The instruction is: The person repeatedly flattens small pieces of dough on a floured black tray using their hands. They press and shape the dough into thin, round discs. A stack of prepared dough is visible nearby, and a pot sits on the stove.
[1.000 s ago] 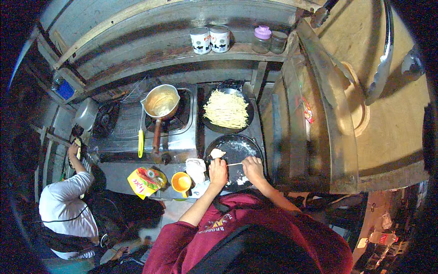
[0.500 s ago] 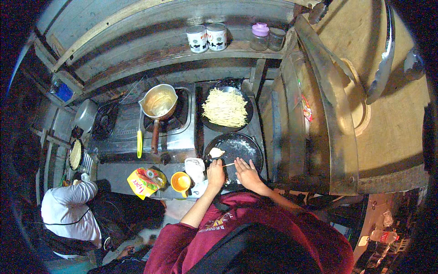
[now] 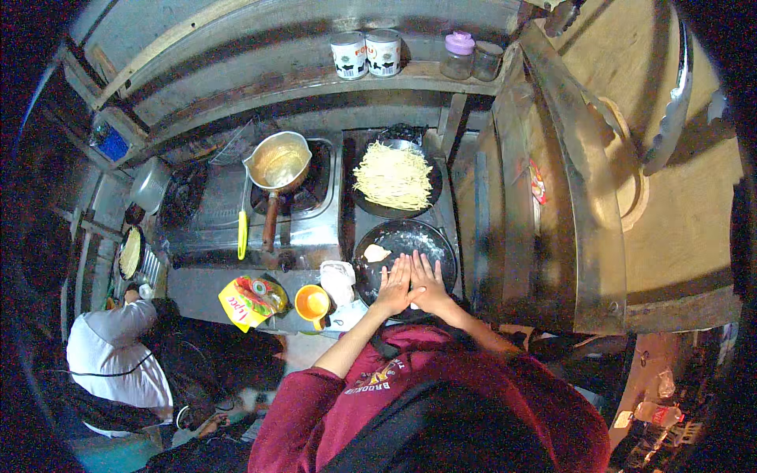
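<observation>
My left hand and my right hand lie flat, side by side and touching, palms down over a round black floured tray. Their fingers are stretched out and point away from me. Most of what lies beneath the palms is hidden; a thin pale end, like a dough strand, seems to peek out left of my left fingers. On the tray's left part rests a small pale lump of dough. Behind it, a second dark round tray carries a heap of thin pale dough strips.
Left of the trays are an orange cup, a white bag and a yellow packet. A saucepan stands on the stove, beside a yellow-handled utensil. Another person sits at the left. Cans line the shelf.
My hands have come together from apart, the left sliding right and its fingers straightening. The thin dough strand between them is now mostly covered. The view has shifted slightly.
</observation>
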`<state>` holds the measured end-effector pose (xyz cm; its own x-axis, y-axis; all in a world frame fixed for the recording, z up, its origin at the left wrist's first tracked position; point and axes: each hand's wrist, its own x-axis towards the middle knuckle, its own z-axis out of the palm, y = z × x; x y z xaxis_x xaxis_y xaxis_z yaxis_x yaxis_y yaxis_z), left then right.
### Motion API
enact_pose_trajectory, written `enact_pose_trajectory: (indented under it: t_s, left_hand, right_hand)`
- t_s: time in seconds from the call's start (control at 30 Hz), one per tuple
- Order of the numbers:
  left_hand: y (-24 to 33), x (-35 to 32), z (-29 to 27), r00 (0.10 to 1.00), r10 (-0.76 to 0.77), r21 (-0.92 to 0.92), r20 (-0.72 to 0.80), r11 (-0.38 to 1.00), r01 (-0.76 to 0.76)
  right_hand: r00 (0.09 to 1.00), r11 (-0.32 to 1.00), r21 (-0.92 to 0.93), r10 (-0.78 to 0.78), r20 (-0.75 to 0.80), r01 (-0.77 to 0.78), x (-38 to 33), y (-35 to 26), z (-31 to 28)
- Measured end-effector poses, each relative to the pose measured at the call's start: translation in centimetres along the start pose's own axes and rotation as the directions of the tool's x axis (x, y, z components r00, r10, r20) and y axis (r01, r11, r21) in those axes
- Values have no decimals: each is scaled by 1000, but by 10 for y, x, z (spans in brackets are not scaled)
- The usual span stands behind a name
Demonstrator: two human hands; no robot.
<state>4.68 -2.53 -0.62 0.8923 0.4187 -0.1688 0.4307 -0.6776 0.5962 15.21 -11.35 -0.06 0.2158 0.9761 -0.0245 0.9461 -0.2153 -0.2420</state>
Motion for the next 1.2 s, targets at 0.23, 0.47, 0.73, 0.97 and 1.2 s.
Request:
enact_pose_trajectory:
  t_s: [0.23, 0.47, 0.73, 0.97, 1.2]
  left_hand:
    - [5, -23, -11, 979, -111, 173, 171, 982, 81]
    - [-10, -4, -4, 990, -42, 232, -131, 970, 72]
    - [-5, -17, -10, 996, -84, 290, -31, 953, 89]
    - [-2, -17, -15, 971, 14, 264, -238, 963, 51]
    - [12, -3, -15, 964, 73, 77, -257, 996, -55]
  right_hand:
    - [960, 996, 19, 82, 268, -90, -21, -5, -27]
    - [983, 989, -80, 131, 130, -121, 2, 3, -11]
    - [925, 982, -47, 188, 330, -182, -7, -2, -37]
    - [955, 969, 34, 235, 183, -245, 0, 10, -23]
    - [999, 996, -79, 40, 4, -40, 10, 0, 10]
